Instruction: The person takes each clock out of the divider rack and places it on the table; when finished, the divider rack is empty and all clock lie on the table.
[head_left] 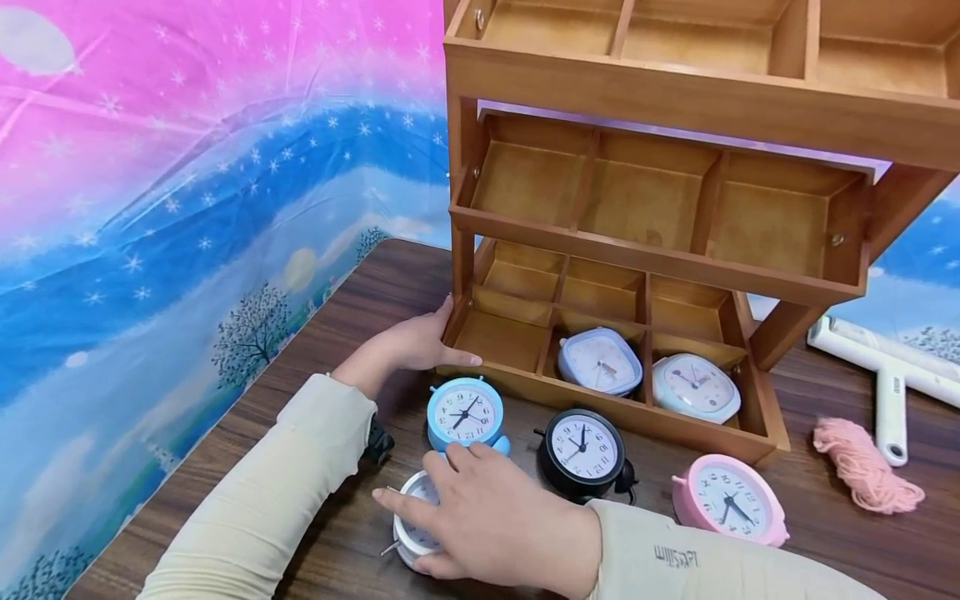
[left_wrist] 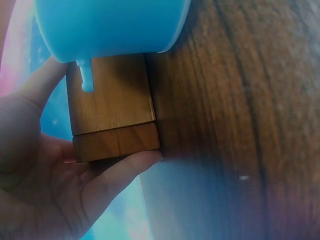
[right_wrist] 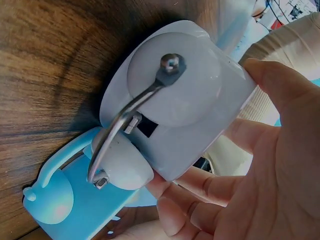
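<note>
My left hand grips the lower left corner of a wooden tiered rack, thumb at the front edge. The left wrist view shows the thumb and fingers around the rack's corner. My right hand grips a white twin-bell alarm clock on the table, partly covering its dial. Just beyond it stands a blue alarm clock. A black alarm clock and a pink one lie to the right. Two pale clocks, one lavender and one mint, sit in bottom-tier compartments.
Pink yarn and a white T-shaped tool lie right of the rack on the dark wood table. The rack's upper tiers overhang the bottom one. A colourful printed cloth hangs behind.
</note>
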